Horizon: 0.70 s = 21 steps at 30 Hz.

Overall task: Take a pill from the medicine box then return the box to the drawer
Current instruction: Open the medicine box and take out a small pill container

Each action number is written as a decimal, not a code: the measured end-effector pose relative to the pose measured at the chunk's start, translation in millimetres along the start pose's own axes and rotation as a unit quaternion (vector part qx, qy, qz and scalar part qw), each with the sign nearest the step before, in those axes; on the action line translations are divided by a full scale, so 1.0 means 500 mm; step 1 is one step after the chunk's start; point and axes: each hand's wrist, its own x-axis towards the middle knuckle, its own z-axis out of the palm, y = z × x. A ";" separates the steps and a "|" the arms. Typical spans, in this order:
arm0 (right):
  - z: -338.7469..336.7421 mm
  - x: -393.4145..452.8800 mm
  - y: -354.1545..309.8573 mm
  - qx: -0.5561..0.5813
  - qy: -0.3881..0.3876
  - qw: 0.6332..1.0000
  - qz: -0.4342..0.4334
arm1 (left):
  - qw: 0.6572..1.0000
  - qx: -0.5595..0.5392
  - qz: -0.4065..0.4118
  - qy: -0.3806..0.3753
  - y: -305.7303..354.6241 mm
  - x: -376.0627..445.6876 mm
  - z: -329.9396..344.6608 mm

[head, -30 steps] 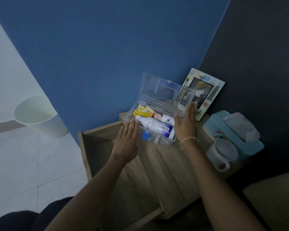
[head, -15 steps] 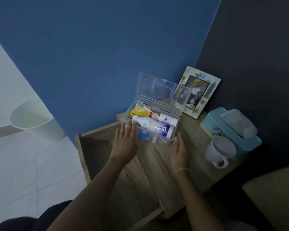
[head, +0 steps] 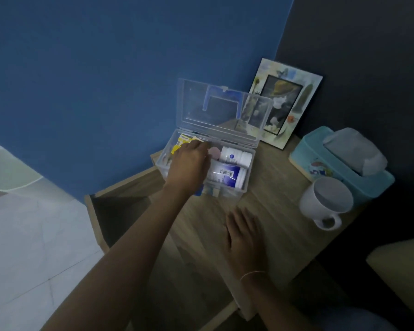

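A clear plastic medicine box stands on the wooden nightstand top, its lid raised upright. Inside lie a white bottle with a blue label, a smaller white bottle, a pink round item and a yellow packet. My left hand reaches into the box's left half, fingers curled down over the yellow packet; whether it grips anything is hidden. My right hand rests flat on the wood in front of the box, fingers apart. The open drawer gapes at the lower left.
A picture frame leans on the dark wall behind the box. A teal tissue box and a white mug stand at the right. A pale waste bin is on the tiled floor at the left.
My left hand moved from the box's front left wall up and into the box. My right hand left the lid and came down flat onto the wood.
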 end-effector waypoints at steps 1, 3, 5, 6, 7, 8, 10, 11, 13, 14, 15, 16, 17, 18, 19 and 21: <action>0.003 -0.001 0.001 -0.003 0.012 1.000 -0.003 | 1.000 -0.004 -0.005 -0.016 0.000 0.022 0.002; 0.004 -0.001 0.000 -0.013 0.024 1.000 0.004 | 0.998 -0.021 -0.014 -0.053 0.001 0.057 0.008; 0.003 0.001 -0.003 -0.014 0.022 1.000 0.009 | 0.995 -0.023 -0.030 -0.090 0.001 0.084 0.017; 0.003 0.001 -0.004 -0.012 0.021 1.000 0.010 | 0.993 -0.019 -0.040 -0.105 0.000 0.094 0.023; 0.004 0.000 -0.003 -0.013 0.023 1.000 0.011 | 0.992 -0.016 -0.050 -0.118 -0.001 0.102 0.029; 0.002 0.000 -0.003 -0.014 0.025 1.000 0.013 | 0.990 -0.012 -0.057 -0.127 -0.002 0.107 0.032; 0.002 0.000 -0.005 -0.019 0.025 0.999 0.020 | 0.989 -0.004 -0.065 -0.136 -0.004 0.119 0.042; 0.002 0.000 -0.005 -0.020 0.024 0.999 0.023 | 0.988 0.001 -0.070 -0.136 -0.004 0.124 0.046; 0.000 0.001 -0.007 -0.009 0.022 0.999 0.025 | 0.987 0.012 -0.086 -0.137 -0.003 0.134 0.053; -0.002 0.000 -0.007 -0.005 0.023 0.999 0.025 | 0.986 0.015 -0.092 -0.136 -0.002 0.137 0.056; -0.002 0.000 -0.006 -0.003 0.026 0.999 0.026 | 0.986 0.016 -0.098 -0.136 -0.001 0.140 0.060; -0.003 0.000 -0.007 -0.002 0.028 0.999 0.028 | 0.985 0.015 -0.104 -0.137 0.000 0.144 0.062; -0.004 0.000 -0.007 -0.002 0.028 0.999 0.030 | 0.984 0.011 -0.108 -0.138 0.000 0.144 0.065; -0.005 0.001 -0.008 -0.004 0.028 0.999 0.031 | 0.984 0.003 -0.112 -0.136 0.001 0.145 0.065; -0.006 0.001 -0.008 -0.007 0.027 0.999 0.032 | 0.985 -0.010 -0.115 -0.125 0.003 0.144 0.064; -0.009 0.002 -0.010 -0.006 0.020 0.999 0.034 | 0.989 -0.050 -0.117 -0.081 0.008 0.135 0.052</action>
